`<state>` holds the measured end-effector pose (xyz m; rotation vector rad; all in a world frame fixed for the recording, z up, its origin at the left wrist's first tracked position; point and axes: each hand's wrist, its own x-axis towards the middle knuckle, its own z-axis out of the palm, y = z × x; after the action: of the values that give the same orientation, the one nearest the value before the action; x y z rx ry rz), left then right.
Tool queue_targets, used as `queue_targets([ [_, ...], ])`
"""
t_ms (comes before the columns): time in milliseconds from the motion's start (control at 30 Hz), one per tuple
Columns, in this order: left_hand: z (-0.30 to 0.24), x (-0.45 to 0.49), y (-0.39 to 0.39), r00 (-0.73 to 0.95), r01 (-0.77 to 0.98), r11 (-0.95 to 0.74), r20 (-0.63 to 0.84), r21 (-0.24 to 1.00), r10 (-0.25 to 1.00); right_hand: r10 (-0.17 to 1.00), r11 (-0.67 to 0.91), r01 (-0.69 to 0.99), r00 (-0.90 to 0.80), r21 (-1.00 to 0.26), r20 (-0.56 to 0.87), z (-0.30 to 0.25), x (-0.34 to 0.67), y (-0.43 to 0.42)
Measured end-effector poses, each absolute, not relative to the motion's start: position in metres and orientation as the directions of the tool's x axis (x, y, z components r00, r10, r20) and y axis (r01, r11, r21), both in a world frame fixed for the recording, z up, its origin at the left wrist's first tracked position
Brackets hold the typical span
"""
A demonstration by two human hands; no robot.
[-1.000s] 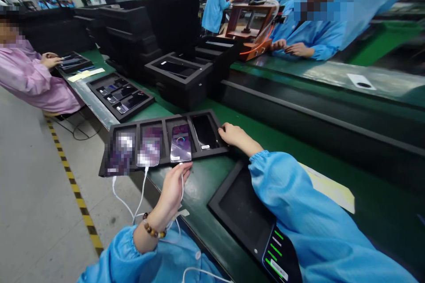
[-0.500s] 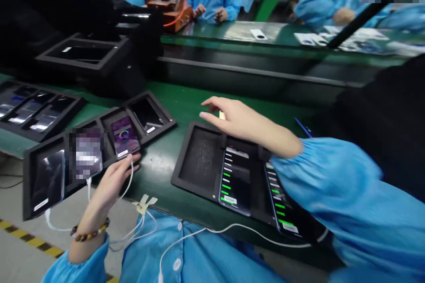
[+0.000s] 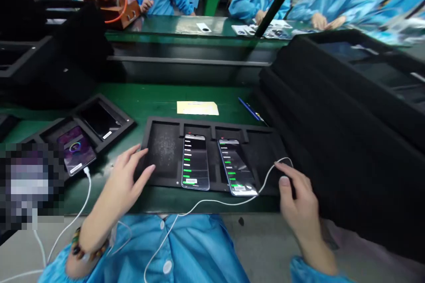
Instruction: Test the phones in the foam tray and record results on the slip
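My left hand lies open, fingers spread, on the near left edge of a black foam tray. Two phones stand in the tray's middle slots, one left of the other, both showing lists with green bars. My right hand is at the tray's right end, fingers curled on a white cable that loops past the right phone and runs down toward my blue coat. Left of my left hand, a phone with a purple screen sits in a second tray with a white cable plugged in.
A dark phone lies in the left tray's far slot. A yellow paper and a blue pen lie on the green bench behind the tray. Stacked black trays fill the right side. Persons in blue coats work across the belt.
The view swung right, off the left tray. My left hand left the purple-screen phone and came to the middle tray's edge. My right hand dropped from above the tray onto the cable.
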<state>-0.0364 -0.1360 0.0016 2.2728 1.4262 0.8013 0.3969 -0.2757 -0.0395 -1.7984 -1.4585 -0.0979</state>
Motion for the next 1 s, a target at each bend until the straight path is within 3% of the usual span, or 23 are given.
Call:
queue_targets([
  [133,-0.016,0.007,-0.116,0.497,0.627,-0.585,0.314,0.515,0.809,0.663,0.075,0.848,0.35,-0.524,0.662,-0.065,0.377,-0.276],
  [233,-0.019,0.024,-0.113,0.543,0.578,-0.649,0.361,0.495,0.759,0.543,-0.009,0.86,0.433,-0.511,0.719,-0.064,0.374,-0.269],
  [367,-0.021,0.028,-0.114,0.485,0.56,-0.665,0.455,0.495,0.747,0.522,-0.303,0.752,0.645,-0.586,0.558,-0.05,0.39,-0.259],
  [467,-0.021,0.028,-0.113,0.439,0.562,-0.65,0.481,0.512,0.759,0.641,-0.479,0.726,0.673,-0.492,0.369,-0.041,0.405,-0.245],
  [567,-0.018,0.028,-0.111,0.423,0.566,-0.632,0.472,0.529,0.774,0.736,-0.528,0.749,0.639,-0.401,0.225,-0.033,0.415,-0.234],
  [633,-0.013,0.029,-0.115,0.385,0.547,-0.609,0.473,0.574,0.792,0.723,-0.449,0.727,0.637,-0.519,0.268,-0.024,0.412,-0.237],
  [700,-0.003,0.032,-0.127,0.312,0.472,-0.543,0.445,0.695,0.84,0.594,-0.26,0.699,0.66,-0.667,0.46,-0.009,0.398,-0.251],
  [767,0.012,0.04,-0.147,0.318,0.323,-0.396,0.295,0.86,0.901,0.538,-0.066,0.757,0.575,-0.65,0.616,0.007,0.369,-0.272],
  [800,0.021,0.047,-0.159,0.399,0.238,-0.28,0.17,0.93,0.901,0.595,0.092,0.763,0.474,-0.64,0.649,0.013,0.351,-0.282],
  [867,0.038,0.063,-0.182,0.651,0.144,-0.001,-0.094,0.99,0.753,0.668,0.425,0.662,0.232,-0.618,0.707,0.021,0.31,-0.298],
  [933,0.051,0.08,-0.201,0.803,0.085,0.181,-0.174,0.98,0.57,0.777,0.478,0.518,0.127,-0.709,0.617,0.019,0.272,-0.305],
  [1000,0.055,0.094,-0.213,0.851,0.066,0.208,-0.164,0.976,0.5,0.783,0.474,0.493,0.144,-0.73,0.605,0.011,0.244,-0.306],
])
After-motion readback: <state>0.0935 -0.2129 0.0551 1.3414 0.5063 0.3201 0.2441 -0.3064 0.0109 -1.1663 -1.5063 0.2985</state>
